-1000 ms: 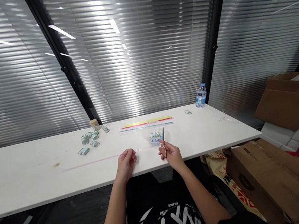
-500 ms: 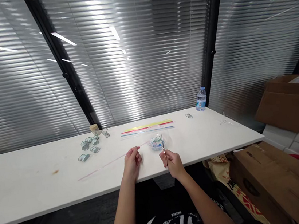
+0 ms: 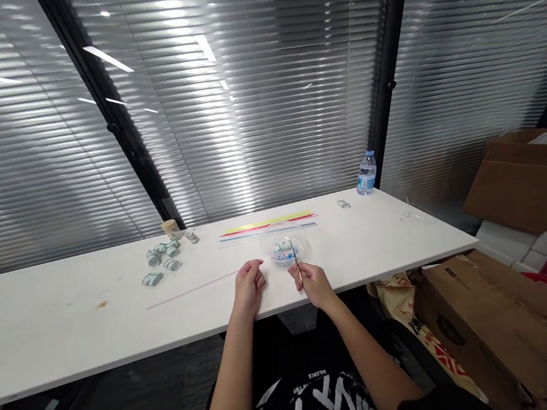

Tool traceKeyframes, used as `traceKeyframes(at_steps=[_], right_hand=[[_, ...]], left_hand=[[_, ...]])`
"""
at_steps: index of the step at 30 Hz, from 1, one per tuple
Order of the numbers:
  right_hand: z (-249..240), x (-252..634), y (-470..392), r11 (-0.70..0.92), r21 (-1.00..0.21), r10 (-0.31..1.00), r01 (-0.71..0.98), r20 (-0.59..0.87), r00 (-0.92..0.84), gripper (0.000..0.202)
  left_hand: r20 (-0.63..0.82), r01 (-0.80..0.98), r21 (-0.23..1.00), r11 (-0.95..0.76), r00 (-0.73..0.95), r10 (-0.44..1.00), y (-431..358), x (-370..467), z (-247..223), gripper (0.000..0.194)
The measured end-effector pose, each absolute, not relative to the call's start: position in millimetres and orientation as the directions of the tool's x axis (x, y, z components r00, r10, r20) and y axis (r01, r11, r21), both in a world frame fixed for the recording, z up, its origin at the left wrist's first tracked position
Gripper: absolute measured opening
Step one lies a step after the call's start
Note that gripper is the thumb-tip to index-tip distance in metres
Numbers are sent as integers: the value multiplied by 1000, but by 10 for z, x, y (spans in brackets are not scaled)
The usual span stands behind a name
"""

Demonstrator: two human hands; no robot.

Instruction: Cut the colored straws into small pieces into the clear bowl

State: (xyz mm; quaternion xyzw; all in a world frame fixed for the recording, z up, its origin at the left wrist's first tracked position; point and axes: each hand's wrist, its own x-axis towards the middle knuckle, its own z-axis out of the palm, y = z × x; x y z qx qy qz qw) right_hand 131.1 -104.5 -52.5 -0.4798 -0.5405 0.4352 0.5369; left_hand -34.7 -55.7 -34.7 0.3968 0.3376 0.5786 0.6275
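Note:
Pinched in my left hand (image 3: 250,286) is a long thin pink strip (image 3: 191,289), most of which trails left across the table while its short end points at a clear bowl (image 3: 304,249). My right hand (image 3: 313,284) grips scissors (image 3: 296,261), blades pointing away from me over the bowl's near side. Inside the bowl lie small blue and white pieces (image 3: 284,252), too small to name. Beyond the bowl, yellow, red and blue strips (image 3: 269,224) lie side by side.
Several small clear packets (image 3: 162,254) lie at left near a tan-lidded container (image 3: 170,228). A single packet (image 3: 343,204) and a water bottle (image 3: 366,173) are at the back right. Cardboard boxes (image 3: 516,327) stand on the floor to the right, beside a printed bag (image 3: 396,296).
My left hand has moved slightly right, towards the bowl, drawing the pink strip with it. The scissors stay over the bowl in my right hand. The camera view has shifted slightly.

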Motion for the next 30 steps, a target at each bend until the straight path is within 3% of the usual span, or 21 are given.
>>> traceKeyframes(at_steps=[4, 9, 16, 21, 30], right_hand=[[-516, 1366, -1040, 128, -992, 992, 9, 128, -11, 40], [-511, 1515, -1071, 137, -989, 979, 48, 128, -158, 54], [-520, 1635, -1068, 274, -929, 962, 249, 270, -50, 37], [-466, 1580, -1063, 252, -949, 968, 189, 243, -66, 25], [-492, 1573, -1051, 204, -978, 971, 51, 195, -138, 31]], left_hand=[[35, -477, 879, 9, 83, 996, -554, -362, -359, 41], [32, -479, 878, 18, 96, 995, -575, -375, -360, 39], [30, -493, 870, 7, 67, 997, -595, -372, -364, 38], [37, -494, 869, -4, 57, 998, -590, -368, -363, 36], [60, -504, 863, -32, 39, 997, -569, -316, -349, 36]])
